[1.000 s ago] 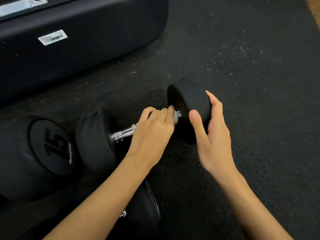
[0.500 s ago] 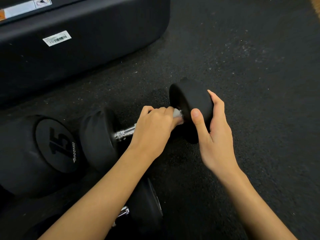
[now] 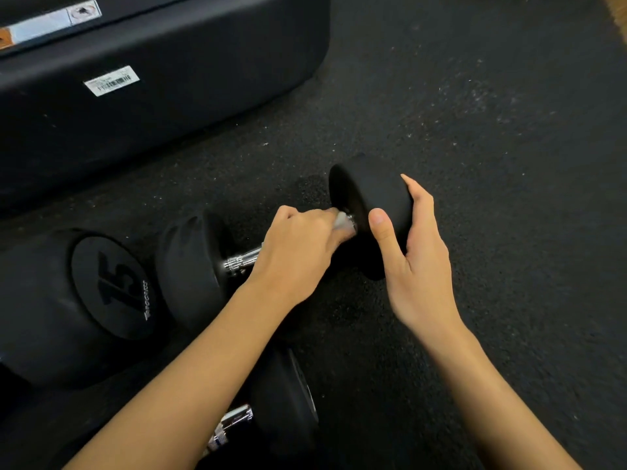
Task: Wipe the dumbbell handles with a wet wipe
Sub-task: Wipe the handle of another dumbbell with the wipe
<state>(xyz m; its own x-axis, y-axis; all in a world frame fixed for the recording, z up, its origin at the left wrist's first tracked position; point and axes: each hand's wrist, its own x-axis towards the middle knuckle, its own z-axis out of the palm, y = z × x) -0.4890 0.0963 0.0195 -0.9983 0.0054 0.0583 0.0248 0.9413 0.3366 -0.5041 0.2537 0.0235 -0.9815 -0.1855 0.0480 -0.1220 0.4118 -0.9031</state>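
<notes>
Head view: left-hand fingers (image 3: 302, 215) curled round wipe (image 3: 342, 221) on dumbbell handle (image 3: 242, 261); right hand (image 3: 412, 252) gripping weight head (image 3: 369, 195).

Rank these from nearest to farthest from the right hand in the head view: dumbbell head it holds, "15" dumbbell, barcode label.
1. Dumbbell head, held in the right hand.
2. "15" dumbbell, far left on the floor.
3. Barcode label, upper left on the black equipment.
</notes>
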